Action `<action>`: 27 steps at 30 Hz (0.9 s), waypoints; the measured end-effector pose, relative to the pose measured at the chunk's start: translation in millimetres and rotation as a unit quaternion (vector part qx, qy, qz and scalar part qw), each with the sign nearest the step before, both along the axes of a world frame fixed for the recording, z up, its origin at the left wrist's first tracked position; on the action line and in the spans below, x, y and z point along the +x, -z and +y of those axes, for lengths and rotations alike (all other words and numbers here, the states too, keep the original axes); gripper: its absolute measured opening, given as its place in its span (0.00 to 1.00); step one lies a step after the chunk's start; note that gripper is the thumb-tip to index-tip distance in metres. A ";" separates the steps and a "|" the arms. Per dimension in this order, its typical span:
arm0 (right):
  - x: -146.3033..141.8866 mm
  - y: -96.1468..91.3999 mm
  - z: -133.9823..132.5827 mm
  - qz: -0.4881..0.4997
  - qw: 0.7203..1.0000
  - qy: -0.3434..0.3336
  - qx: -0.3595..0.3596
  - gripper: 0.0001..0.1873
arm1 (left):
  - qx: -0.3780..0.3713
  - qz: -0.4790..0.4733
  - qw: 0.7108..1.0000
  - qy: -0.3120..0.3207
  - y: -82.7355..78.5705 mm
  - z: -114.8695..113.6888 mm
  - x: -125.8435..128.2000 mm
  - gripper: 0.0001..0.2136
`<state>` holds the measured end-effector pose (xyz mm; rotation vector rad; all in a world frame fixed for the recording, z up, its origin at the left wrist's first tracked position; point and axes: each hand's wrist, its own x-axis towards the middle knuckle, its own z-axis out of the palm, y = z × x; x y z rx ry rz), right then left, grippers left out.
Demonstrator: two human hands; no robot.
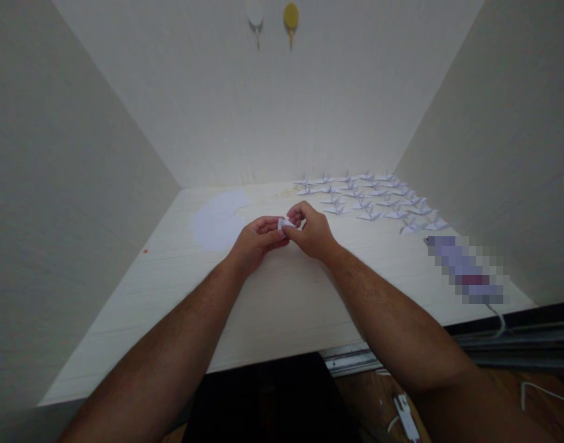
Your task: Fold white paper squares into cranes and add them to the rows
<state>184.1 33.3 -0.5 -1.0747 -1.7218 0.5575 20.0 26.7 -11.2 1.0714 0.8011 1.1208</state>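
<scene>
Both of my hands meet over the middle of the white table [273,307]. Between their fingertips sits a small folded piece of white paper [284,224]. My left hand [257,242] pinches it from the left with curled fingers. My right hand [312,231] pinches it from the right, thumb and fingers closed on the fold. Several finished white paper cranes [369,197] stand in rows on the table at the back right, apart from my hands.
A pale sheet of paper [220,220] lies flat left of my hands. A blurred-out flat object [467,269] with a cable lies at the right edge. White walls enclose the table on three sides; two round hooks [273,17] hang on the back wall.
</scene>
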 end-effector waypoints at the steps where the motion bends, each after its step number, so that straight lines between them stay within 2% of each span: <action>1: 0.2 0.6 0.7 -0.008 1.000 0.005 0.006 0.09 | 0.001 -0.002 1.000 0.001 0.2 0.0 0.1 0.18; 6: 0.4 3.2 2.0 -0.077 0.995 0.025 0.055 0.05 | 0.003 -0.009 1.000 -0.006 0.8 0.5 0.1 0.19; 14: 0.1 3.0 -0.4 -0.050 0.999 0.021 0.001 0.05 | 0.007 -0.007 1.000 0.013 1.2 -0.1 -0.2 0.23; 21: -0.4 3.3 -0.8 -0.035 0.998 0.046 0.008 0.04 | 0.003 -0.020 0.999 0.035 -0.3 -0.8 -1.6 0.22; 27: -0.8 3.7 0.0 -0.046 0.999 0.010 0.020 0.05 | 0.009 -0.016 0.999 0.027 0.9 -1.2 -1.0 0.22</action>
